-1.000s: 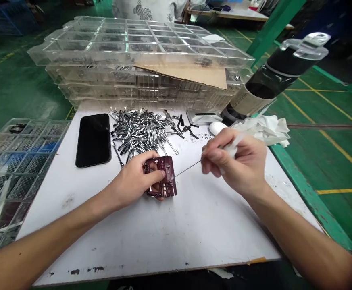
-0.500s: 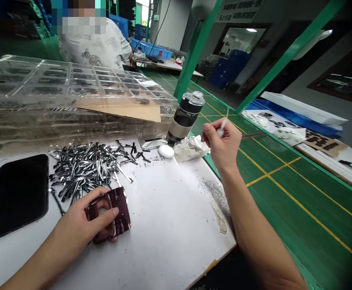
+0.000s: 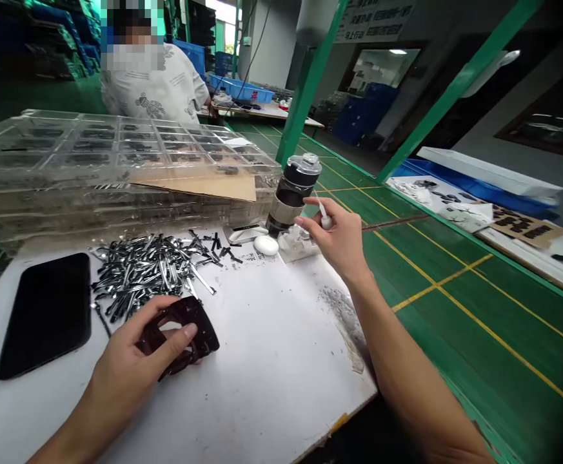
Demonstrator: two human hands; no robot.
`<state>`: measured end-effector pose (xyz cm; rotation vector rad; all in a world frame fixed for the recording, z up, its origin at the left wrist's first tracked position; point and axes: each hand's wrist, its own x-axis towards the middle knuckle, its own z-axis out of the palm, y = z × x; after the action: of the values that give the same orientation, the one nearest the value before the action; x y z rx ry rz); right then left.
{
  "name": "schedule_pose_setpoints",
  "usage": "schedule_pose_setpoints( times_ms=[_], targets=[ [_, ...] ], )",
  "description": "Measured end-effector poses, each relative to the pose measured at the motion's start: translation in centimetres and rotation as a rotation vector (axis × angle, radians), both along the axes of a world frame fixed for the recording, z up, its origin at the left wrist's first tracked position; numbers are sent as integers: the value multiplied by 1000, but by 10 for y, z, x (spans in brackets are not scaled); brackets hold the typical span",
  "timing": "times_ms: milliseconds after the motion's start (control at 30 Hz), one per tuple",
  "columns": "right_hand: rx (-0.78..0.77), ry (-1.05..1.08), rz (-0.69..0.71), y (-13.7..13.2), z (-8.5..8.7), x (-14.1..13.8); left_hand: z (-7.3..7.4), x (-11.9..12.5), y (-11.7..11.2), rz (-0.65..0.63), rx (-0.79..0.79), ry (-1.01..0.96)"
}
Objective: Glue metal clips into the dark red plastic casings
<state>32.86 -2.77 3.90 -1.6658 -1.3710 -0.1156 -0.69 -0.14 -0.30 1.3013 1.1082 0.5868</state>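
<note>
Head view: we see the white table point(image 3: 271, 361) reach a near right corner, its top giving us room between the dark red part and the right edge
Right edge: grey grime point(image 3: 342, 306) lies along it, beside our right forearm
Dark red part point(image 3: 206, 327): on the near side of the metal strips point(image 3: 150, 267), tilted, its broad side toward the right edge, that side's long edge slanting toward the near right corner; we cannot tell whether it touches the table
Left hand point(image 3: 133, 354): gripping the part, thumb laid across it
Right hand point(image 3: 342, 243): pinching a small white tool point(image 3: 326, 222) near the far right corner, just beside the tissues point(image 3: 296, 245)
Table top: phone point(image 3: 44, 316) toward the left edge, round white case point(image 3: 266, 245) and bottle point(image 3: 291, 193) near the far right corner
Far edge: stacked clear trays point(image 3: 68, 209), cardboard point(image 3: 204, 185) jutting out
Room: green floor point(image 3: 407, 270) with yellow lines, a person point(image 3: 150, 90) beyond the trays
</note>
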Motion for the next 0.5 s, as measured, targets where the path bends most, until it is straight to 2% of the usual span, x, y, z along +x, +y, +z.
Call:
schedule_pose_setpoints(
  times_ms=[67, 200, 233, 300, 367, 433, 500],
  targets=[
    [-7, 95, 145, 0, -1, -26, 1, -1, -3, 15, 67, -35],
    [-265, 254, 688, -2, -10, -90, -1, -3, -5, 5, 148, -125],
    [-307, 257, 782, -3, -13, -104, -2, -3, -5, 5, 167, -138],
    [-345, 256, 865, -5, -19, -124, -4, -5, -5, -4, 191, -147],
    [-348, 283, 869, -7, -21, -133, -5, -6, -5, -36, 189, -152],
    [-340, 301, 872, -12, -18, -129, -5, -6, -7, -70, 168, -180],
    [-312, 257, 852, -20, -12, -114, -5, -7, -10, -121, 150, -232]
  ],
)
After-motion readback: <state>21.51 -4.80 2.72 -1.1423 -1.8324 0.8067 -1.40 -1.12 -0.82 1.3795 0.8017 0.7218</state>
